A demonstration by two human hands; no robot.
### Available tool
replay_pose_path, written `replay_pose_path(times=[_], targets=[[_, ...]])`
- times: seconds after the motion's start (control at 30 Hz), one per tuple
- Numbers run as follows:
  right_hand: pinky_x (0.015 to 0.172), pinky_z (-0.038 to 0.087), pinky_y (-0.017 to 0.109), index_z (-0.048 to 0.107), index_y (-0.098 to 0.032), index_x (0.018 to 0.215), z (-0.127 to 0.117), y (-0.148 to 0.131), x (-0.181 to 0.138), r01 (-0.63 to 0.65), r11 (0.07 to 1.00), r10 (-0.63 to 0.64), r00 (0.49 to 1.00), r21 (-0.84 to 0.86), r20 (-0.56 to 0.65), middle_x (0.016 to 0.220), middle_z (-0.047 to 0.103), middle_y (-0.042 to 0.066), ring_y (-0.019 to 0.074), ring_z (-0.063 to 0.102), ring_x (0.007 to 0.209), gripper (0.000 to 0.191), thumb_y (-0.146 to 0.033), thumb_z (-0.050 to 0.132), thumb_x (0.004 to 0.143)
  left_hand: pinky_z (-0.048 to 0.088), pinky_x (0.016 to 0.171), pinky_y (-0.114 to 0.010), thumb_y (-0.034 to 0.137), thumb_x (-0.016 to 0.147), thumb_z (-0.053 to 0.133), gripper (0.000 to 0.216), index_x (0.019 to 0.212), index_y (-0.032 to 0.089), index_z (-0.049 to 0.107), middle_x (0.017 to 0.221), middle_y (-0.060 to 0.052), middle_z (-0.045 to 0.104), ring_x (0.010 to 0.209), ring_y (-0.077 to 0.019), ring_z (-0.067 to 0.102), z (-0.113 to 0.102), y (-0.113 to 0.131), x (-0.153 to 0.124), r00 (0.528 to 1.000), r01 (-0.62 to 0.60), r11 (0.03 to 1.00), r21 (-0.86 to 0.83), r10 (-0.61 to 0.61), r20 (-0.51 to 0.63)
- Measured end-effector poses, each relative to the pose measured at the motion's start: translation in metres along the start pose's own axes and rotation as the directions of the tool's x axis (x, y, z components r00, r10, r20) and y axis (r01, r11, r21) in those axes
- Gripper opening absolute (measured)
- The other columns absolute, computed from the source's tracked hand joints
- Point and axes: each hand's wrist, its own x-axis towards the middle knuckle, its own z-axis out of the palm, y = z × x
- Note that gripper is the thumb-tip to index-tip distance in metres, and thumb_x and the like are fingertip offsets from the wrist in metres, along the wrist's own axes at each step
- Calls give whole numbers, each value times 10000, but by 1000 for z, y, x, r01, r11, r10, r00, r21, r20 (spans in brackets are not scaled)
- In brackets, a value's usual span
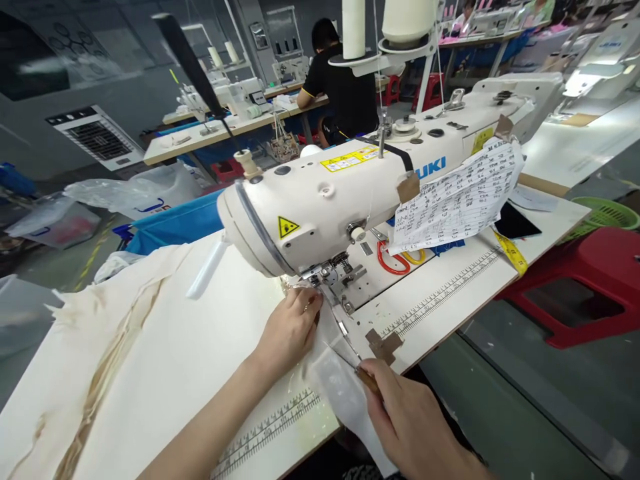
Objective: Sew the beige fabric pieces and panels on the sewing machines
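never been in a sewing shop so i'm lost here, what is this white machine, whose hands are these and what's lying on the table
The one picture comes from a camera on the worker's head, looking down at their own hands. The big white body is an industrial sewing machine on a white table with printed rulers. The left hand presses a pale strip of fabric flat near the needle. The right hand holds a thin pointed tool against the strip. Cream cloth lies to the left. By the machine are red-handled scissors, a yellow tape measure, a dark phone and a taped-on paper of handwritten notes. Another person sits at a table behind.
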Motion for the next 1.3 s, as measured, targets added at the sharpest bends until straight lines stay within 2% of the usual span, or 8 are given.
replay_pose_path(times=[0.17, 0.3, 0.47, 0.63, 0.83, 1.3], targets=[[531, 444, 310, 511, -199, 1066, -5, 3, -2, 38, 996, -32, 997, -78, 71, 819, 679, 40, 211, 686, 638, 269, -60, 307, 957, 584, 906, -465, 104, 920, 400, 364, 1225, 81, 598, 1212, -183, 606, 1110, -317, 557, 11, 17, -6, 995, 92, 994, 56, -90, -44], [560, 475, 312, 504, -181, 1145, -8, 4, 2, 64, 993, -56, 994, -95, 93, 900, 685, 61, 219, 700, 718, 300, -56, 302, 962, 533, 1023, -470, 120, 942, 366, 445, 1353, 74, 529, 1319, -167, 592, 1242, -301, 526, 12, 16, -14, 997, 58, 998, 9, -57, -44], [560, 493, 316, 506, -162, 1194, -9, 6, 2, 83, 989, -70, 992, -122, 109, 913, 686, 69, 224, 699, 725, 331, -51, 302, 959, 540, 1005, -461, 159, 954, 359, 451, 1348, 44, 546, 1337, -170, 603, 1251, -302, 533, 11, 13, -17, 999, 21, 998, 66, -19, -33], [539, 492, 305, 518, -158, 1167, -8, 6, 9, 91, 980, -73, 991, -176, 108, 890, 681, 73, 227, 699, 708, 333, -30, 297, 953, 494, 1065, -475, 191, 974, 314, 485, 1374, 9, 518, 1389, -189, 563, 1320, -326, 485, 15, 18, -17, 995, 95, 987, 129, -95, -12], [523, 496, 297, 520, -151, 1167, -7, 5, 16, 106, 962, -78, 990, -252, 121, 894, 682, 74, 228, 704, 708, 333, -8, 354, 917, 474, 1085, -481, 218, 962, 341, 509, 1390, -13, 490, 1402, -211, 538, 1332, -340, 469, 13, 24, -17, 993, 107, 986, 127, -111, 27], [588, 522, 320, 537, -163, 1192, -4, 6, 30, 79, 960, -29, 982, -270, 186, 938, 694, 84, 242, 707, 743, 332, -37, 373, 933, 434, 1097, -466, 197, 970, 302, 499, 1381, -9, 498, 1436, -215, 514, 1355, -337, 456, 14, 36, -18, 991, 133, 980, 149, -129, -34]])
